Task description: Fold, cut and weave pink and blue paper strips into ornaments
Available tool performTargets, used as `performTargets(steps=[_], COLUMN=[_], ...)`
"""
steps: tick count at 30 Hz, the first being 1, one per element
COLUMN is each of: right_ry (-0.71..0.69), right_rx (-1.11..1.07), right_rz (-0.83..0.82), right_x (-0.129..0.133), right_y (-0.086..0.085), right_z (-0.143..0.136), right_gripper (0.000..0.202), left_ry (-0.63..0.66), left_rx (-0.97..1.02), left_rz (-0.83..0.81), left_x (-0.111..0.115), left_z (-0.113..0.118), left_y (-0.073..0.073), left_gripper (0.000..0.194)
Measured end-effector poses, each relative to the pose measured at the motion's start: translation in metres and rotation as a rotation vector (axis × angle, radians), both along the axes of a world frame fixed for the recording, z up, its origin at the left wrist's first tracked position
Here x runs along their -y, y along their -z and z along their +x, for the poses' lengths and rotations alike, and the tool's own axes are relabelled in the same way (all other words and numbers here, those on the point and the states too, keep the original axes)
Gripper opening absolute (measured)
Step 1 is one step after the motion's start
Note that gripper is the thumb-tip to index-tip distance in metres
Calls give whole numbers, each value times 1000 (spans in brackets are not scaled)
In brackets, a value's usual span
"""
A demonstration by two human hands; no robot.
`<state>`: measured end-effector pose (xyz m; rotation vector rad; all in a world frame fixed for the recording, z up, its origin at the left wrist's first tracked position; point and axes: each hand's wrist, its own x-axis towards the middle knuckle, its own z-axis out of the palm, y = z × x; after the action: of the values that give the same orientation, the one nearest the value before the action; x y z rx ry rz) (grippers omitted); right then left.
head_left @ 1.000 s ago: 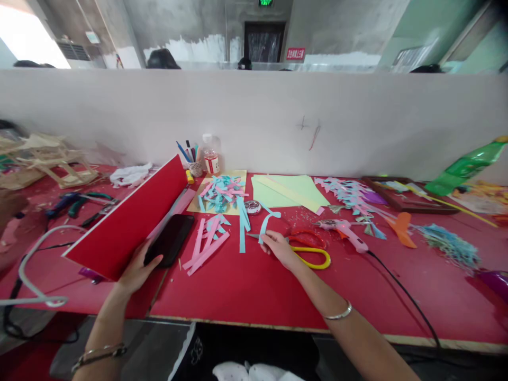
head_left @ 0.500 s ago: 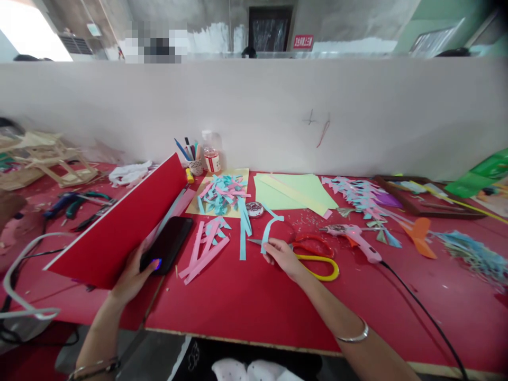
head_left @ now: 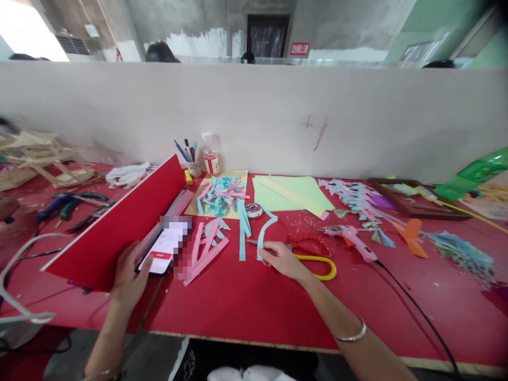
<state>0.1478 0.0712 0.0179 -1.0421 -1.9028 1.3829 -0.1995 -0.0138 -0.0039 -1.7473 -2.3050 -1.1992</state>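
My left hand (head_left: pixel 130 278) grips a smartphone (head_left: pixel 163 248) by its lower left part, thumb on the lit screen. The phone leans beside a red board (head_left: pixel 119 227) standing on edge. My right hand (head_left: pixel 281 259) rests on the table, fingers closed at the lower end of a bent light-blue paper strip (head_left: pixel 263 233). Under and beyond that hand lie scissors with red and yellow handles (head_left: pixel 327 270). Another blue strip (head_left: pixel 242 241) and several pink strips (head_left: pixel 208 256) lie between my hands. Past them is a heap of blue and pink paper pieces (head_left: pixel 223 193).
A pink glue gun (head_left: pixel 353 238) with a black cord lies right of the scissors. Green paper sheets (head_left: pixel 293 190), a round tin (head_left: pixel 254 210), a pen cup (head_left: pixel 194 168) and a bottle (head_left: pixel 211 159) stand toward the white partition (head_left: pixel 254 116). Pliers (head_left: pixel 71 206) lie far left.
The phone's screen has gone from dark to lit, and my left thumb has shifted slightly left. My right hand stays at the blue strip, slightly lower. The view has shifted slightly.
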Motion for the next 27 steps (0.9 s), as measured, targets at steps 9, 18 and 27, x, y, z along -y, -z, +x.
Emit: performTargets(steps=[9,18,27], right_ry=[-223,-75,102], right_rx=[210,223,321], right_rz=[368,418,518], right_x=[32,17,-12], right_y=[-37,-41,-21], right_z=[-13,8,13], right_gripper=[20,22,41], left_ry=[728,820,961], left_rx=[748,570,165], left_rz=[-450,-156,-48], left_x=[-34,-87,-86], left_z=[162,197,190], left_y=[-45,-53,-22], left_gripper=[43,25,14])
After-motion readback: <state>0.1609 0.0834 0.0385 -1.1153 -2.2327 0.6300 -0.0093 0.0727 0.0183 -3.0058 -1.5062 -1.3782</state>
